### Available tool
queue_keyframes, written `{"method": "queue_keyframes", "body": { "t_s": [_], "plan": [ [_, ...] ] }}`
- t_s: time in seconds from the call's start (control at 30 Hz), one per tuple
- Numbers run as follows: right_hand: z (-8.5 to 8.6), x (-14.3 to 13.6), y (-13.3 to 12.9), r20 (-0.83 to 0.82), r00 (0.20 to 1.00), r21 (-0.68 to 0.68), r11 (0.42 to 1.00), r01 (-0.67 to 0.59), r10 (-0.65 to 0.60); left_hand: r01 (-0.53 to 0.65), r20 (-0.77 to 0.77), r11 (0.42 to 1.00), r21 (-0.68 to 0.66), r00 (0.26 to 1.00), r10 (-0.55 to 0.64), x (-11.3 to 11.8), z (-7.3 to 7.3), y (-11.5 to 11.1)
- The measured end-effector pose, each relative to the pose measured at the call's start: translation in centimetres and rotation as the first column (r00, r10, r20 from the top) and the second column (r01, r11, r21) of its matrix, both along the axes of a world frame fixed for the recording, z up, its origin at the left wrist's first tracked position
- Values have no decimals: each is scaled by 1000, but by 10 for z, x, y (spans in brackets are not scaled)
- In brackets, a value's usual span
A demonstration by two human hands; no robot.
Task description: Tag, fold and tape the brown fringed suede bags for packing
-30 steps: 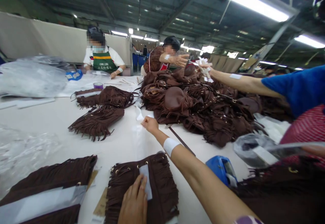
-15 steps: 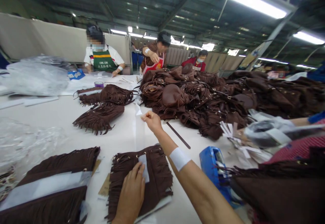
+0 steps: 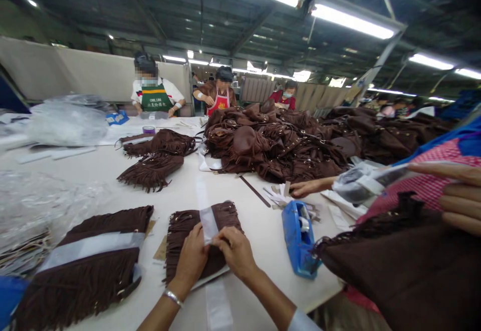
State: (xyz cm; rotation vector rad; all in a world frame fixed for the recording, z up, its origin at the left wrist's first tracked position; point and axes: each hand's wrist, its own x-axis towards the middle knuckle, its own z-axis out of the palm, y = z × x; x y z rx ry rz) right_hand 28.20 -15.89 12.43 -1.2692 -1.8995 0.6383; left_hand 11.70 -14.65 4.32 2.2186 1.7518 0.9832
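Note:
A dark brown fringed bag (image 3: pixel 179 236) lies flat on the table in front of me, on a pale sheet. Across its top runs a translucent white strip (image 3: pixel 208 221), and another length shows on the table below the bag. My left hand (image 3: pixel 193 253) rests on the bag's left part, its curled fingertips at the strip's edge. From the other side, my right hand (image 3: pixel 236 251) pinches the strip near the bag's middle. Both hands' fingertips are close together. To the left lies a larger fringed bag (image 3: pixel 90 276) with a white band around it.
A blue tape dispenser (image 3: pixel 299 238) stands right of my hands. Beyond it are paper strips (image 3: pixel 278 195) and a co-worker's hand (image 3: pixel 311 187). A heap of brown bags (image 3: pixel 270 143) covers the table's far side. Clear plastic (image 3: pixel 48 201) lies left; another brown bag (image 3: pixel 406 266) is near right.
My right hand has come back from the table's far side to the bag, bringing the strip over it. My left hand has shifted from lying flat to the strip's edge.

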Motion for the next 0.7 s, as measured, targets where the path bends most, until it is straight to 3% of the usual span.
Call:
{"method": "queue_keyframes", "body": {
  "t_s": [0.2, 0.47, 0.7],
  "plan": [
    [-30, 5, -8, 33, 999, 1, 1000, 12, -12, -53, 79, 999, 7, 995, 53, -1, -6, 3],
    [-32, 5, -16, 27, 1000, 35, 999, -15, 14, -18, 141, 1000, 0, 990, 18, 0, 9, -2],
    [-35, 4, -16, -11, 1000, 33, 999, 2, -2, -10, 160, 999, -39, 987, 16, -4, 6, 0]
  ]
}}
